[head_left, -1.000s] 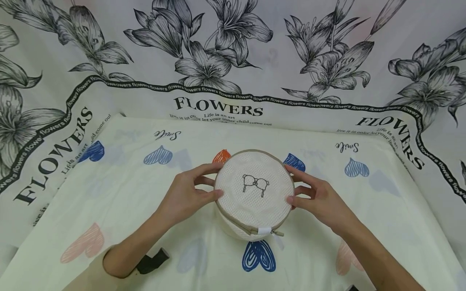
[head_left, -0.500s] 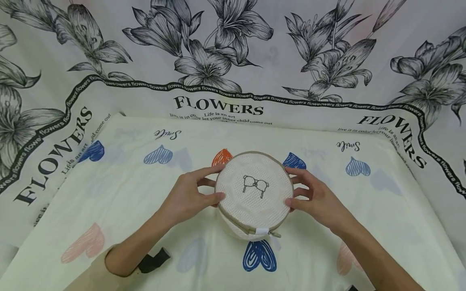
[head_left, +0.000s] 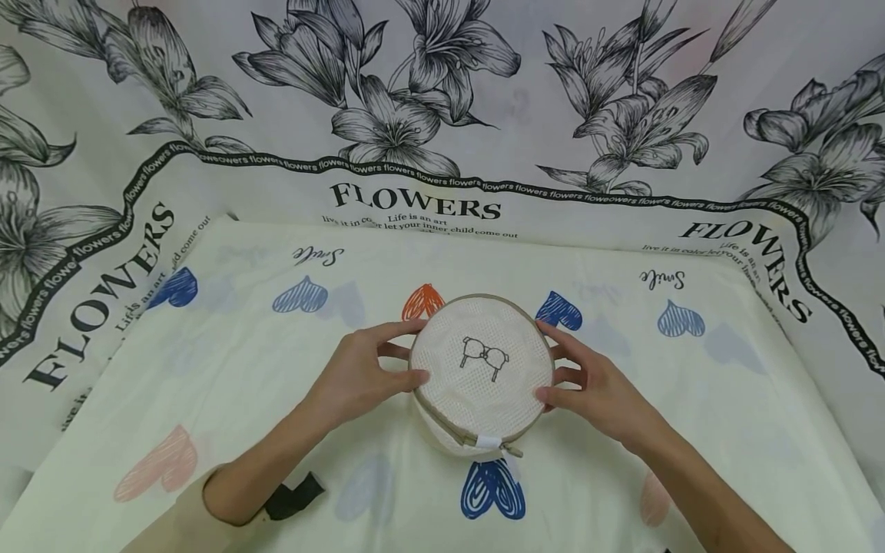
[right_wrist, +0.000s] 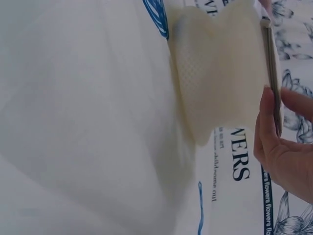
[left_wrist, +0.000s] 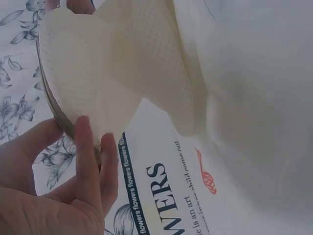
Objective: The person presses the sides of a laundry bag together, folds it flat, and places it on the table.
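A round white mesh laundry bag point(head_left: 484, 407) with a beige zipper rim and a line drawing of glasses on its top stands between both hands. My left hand point(head_left: 359, 372) pinches the rim on the left, thumb on top and fingers beneath. On the opposite side my right hand point(head_left: 598, 384) grips the rim the same way. The zipper pull point(head_left: 512, 450) hangs at the front edge beside a white tab point(head_left: 488, 442). In the left wrist view the soft mesh side point(left_wrist: 161, 63) sags in folds under the rim; the right wrist view shows the side point(right_wrist: 210, 73) slumped to the cloth.
A pale cloth with printed hearts point(head_left: 387, 269) covers the table. Behind it hangs a white curtain point(head_left: 518, 146) with black flower prints and lettering. A black strap point(head_left: 295, 498) shows by the left forearm.
The bag's rim has turned slightly clockwise, its tab and zipper pull shifting left, and its top has dropped a little. Both hands have kept their hold, the right one moving slightly inward.
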A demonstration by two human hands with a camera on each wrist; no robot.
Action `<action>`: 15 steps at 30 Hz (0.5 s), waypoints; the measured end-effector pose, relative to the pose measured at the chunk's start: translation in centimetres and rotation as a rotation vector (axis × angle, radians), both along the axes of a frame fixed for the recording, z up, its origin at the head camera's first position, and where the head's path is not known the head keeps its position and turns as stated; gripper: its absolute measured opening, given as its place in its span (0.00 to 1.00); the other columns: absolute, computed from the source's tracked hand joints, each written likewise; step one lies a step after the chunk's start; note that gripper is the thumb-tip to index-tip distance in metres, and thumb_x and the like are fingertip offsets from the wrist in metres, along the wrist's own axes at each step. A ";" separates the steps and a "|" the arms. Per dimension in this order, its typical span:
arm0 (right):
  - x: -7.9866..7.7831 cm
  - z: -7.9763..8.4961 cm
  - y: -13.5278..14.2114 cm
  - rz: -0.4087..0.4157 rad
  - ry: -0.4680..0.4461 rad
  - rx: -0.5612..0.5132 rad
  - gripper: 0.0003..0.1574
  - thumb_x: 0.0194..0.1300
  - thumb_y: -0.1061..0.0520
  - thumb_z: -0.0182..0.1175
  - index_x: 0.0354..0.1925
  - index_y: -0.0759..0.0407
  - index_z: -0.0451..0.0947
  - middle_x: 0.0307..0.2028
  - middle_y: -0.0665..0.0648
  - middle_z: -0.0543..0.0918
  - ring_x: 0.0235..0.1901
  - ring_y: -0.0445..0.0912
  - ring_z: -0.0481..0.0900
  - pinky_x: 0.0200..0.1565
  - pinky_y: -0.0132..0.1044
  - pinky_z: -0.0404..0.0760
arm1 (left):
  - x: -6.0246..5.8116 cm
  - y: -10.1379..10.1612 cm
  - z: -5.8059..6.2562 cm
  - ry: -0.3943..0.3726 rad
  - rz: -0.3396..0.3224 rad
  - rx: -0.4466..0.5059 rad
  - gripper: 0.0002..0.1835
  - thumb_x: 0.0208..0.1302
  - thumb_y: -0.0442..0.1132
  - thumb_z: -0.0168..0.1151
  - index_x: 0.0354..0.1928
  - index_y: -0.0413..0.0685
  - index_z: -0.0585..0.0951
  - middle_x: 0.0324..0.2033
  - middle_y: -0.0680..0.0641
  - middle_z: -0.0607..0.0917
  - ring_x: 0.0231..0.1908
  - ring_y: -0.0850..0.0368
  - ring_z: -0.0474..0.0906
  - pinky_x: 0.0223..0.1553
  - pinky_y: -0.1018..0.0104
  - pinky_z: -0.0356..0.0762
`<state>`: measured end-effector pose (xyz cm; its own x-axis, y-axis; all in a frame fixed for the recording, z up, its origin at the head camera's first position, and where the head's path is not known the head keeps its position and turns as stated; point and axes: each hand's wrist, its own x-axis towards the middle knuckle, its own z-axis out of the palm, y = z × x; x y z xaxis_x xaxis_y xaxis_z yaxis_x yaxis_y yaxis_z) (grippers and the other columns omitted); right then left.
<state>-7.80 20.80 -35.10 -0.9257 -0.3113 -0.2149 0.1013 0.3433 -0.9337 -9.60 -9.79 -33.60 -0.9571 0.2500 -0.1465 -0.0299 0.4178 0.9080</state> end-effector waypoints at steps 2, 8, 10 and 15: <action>0.0 0.0 0.1 0.007 0.000 -0.006 0.48 0.52 0.53 0.68 0.66 0.33 0.55 0.50 0.60 0.69 0.38 0.53 0.79 0.38 0.40 0.80 | -0.1 0.0 0.0 -0.018 -0.006 0.000 0.34 0.43 0.38 0.74 0.56 0.62 0.74 0.34 0.47 0.84 0.24 0.55 0.82 0.24 0.61 0.79; -0.1 -0.1 0.4 0.007 0.018 -0.005 0.44 0.53 0.53 0.67 0.64 0.35 0.59 0.50 0.59 0.69 0.36 0.52 0.80 0.37 0.39 0.81 | -0.3 0.1 -0.3 -0.019 -0.011 -0.020 0.35 0.43 0.35 0.73 0.57 0.62 0.73 0.31 0.46 0.83 0.21 0.53 0.82 0.21 0.64 0.75; -0.1 -0.2 0.4 0.007 0.017 -0.006 0.44 0.53 0.53 0.67 0.64 0.36 0.58 0.50 0.59 0.69 0.37 0.53 0.80 0.37 0.40 0.81 | -0.4 0.2 -0.4 0.000 -0.006 -0.038 0.35 0.43 0.36 0.73 0.57 0.62 0.74 0.34 0.47 0.83 0.21 0.55 0.82 0.20 0.65 0.72; 0.0 -0.3 0.2 0.005 -0.013 0.004 0.48 0.52 0.53 0.68 0.65 0.33 0.54 0.50 0.60 0.68 0.38 0.53 0.79 0.37 0.40 0.81 | -0.7 0.4 -0.6 0.047 0.010 -0.018 0.33 0.44 0.37 0.73 0.56 0.57 0.73 0.47 0.52 0.78 0.35 0.59 0.81 0.26 0.67 0.78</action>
<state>-7.80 21.04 -35.35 -0.9213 -0.3151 -0.2279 0.1116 0.3473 -0.9311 -10.26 -9.43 -34.24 -0.9654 0.2385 -0.1057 0.0087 0.4344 0.9007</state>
